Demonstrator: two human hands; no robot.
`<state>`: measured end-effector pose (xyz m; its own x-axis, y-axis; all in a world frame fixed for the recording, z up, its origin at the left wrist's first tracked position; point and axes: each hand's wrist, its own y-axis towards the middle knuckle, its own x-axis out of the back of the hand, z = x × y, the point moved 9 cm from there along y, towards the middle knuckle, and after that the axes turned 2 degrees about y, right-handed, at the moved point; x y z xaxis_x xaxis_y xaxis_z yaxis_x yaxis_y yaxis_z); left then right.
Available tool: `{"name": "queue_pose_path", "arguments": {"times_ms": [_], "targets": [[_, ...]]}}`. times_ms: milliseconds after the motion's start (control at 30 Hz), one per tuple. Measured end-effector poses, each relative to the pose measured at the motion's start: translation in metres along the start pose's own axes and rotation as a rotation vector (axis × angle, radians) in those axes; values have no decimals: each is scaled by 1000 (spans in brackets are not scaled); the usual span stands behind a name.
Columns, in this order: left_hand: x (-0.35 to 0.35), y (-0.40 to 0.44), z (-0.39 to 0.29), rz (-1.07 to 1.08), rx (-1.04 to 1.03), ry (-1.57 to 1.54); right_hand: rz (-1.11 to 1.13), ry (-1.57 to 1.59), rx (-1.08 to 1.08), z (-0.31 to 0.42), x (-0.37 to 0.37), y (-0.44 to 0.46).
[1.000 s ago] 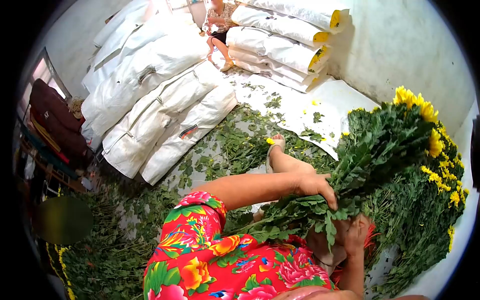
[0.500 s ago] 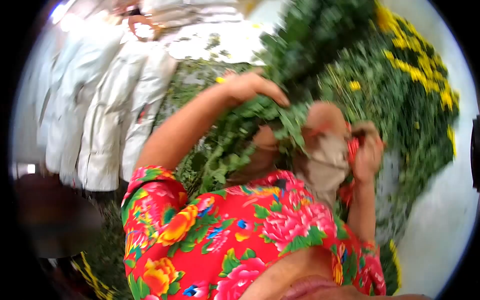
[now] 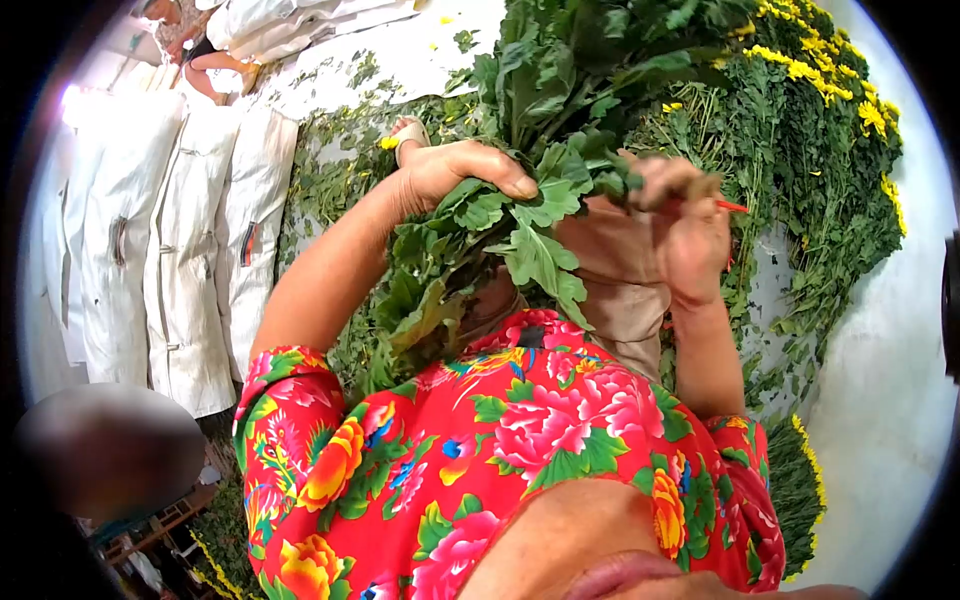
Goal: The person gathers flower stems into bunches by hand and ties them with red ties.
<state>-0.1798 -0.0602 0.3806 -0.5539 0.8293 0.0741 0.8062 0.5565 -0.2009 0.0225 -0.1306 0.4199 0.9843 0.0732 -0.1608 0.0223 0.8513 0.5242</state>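
Observation:
My left hand point(image 3: 462, 172) is closed around a bunch of leafy green stems point(image 3: 560, 185), its thumb lying across the leaves. The bunch runs from my lap up to the top of the view, where its dark broad leaves spread. Just right of the bunch is my right hand point(image 3: 690, 225), its fingers curled and smeared by motion. A thin red strip point(image 3: 733, 206) sticks out from these fingers, and most of it is hidden. Behind the hands, my legs in beige trousers point(image 3: 615, 255) are partly covered by leaves.
Piles of yellow-flowered stems point(image 3: 790, 150) lie to the right beside a pale wall. Long white wrapped bundles point(image 3: 185, 260) stand at the left. Loose leaves litter the floor. Another person's leg point(image 3: 210, 75) shows at upper left, and a blurred round shape point(image 3: 110, 450) at lower left.
My right hand has risen from beside my knee toward the bunch, bringing the red strip. My left hand keeps hold of the stems, slightly further left. The whole view has shifted a little.

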Motion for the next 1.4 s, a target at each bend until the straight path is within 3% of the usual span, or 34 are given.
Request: {"name": "queue_pose_path", "arguments": {"times_ms": [67,133,200,267,333,400,467,500,533,600,667,733,800,833,867,900,933,967,1000,1067,1200,1300,1400], "targets": [[-4,-11,-3,-33,292,-104,3,265,-192,-2,16,-13],[-5,-14,-18,-67,261,-65,63,214,-171,8,31,-32],[2,-8,-29,-213,209,303,51,201,-208,15,27,-49],[5,12,-9,-269,212,424,235,60,-157,32,-15,-52],[-10,15,-27,-428,282,858,550,-272,32,60,-68,-41],[-35,18,-38,-445,236,1036,499,-255,210,66,-88,-33],[-56,27,-18,-391,161,1271,331,-291,66,52,-91,-10],[-67,30,5,-380,8,1150,201,-190,-192,26,-81,-4],[-81,23,-4,-380,-64,1150,155,-128,-282,6,-75,2],[-91,26,22,-346,115,1273,-18,-95,-427,-31,-62,4],[-96,16,25,-377,137,1169,-132,284,-541,-63,-54,-3],[-86,7,19,-413,149,1082,-140,219,-585,-72,-53,-7],[-82,5,9,-202,76,891,-119,138,-575,-77,-51,-8],[-70,1,-3,-47,328,954,-105,155,-616,-78,-53,-8],[-56,5,-1,-37,220,902,-102,150,-630,-80,-55,-5],[-42,0,-27,-10,363,1188,-105,182,-649,-84,-57,-3],[-32,6,-30,-88,148,1068,-111,214,-667,-87,-58,-2],[-22,8,-30,-176,40,1341,-92,183,-696,-88,-59,-1],[-16,7,-37,-178,59,1469,-93,179,-700,-88,-59,-1],[-26,-6,-68,-319,-308,1351,-61,173,-682,-89,-62,3],[-44,-26,-85,-383,-397,1171,-118,203,-714,-89,-59,4],[-57,-40,-86,-578,-485,1052,-128,241,-755,-90,-51,-1],[-81,-49,-107,-663,-547,1304,-147,222,-753,-85,-51,0]]}}
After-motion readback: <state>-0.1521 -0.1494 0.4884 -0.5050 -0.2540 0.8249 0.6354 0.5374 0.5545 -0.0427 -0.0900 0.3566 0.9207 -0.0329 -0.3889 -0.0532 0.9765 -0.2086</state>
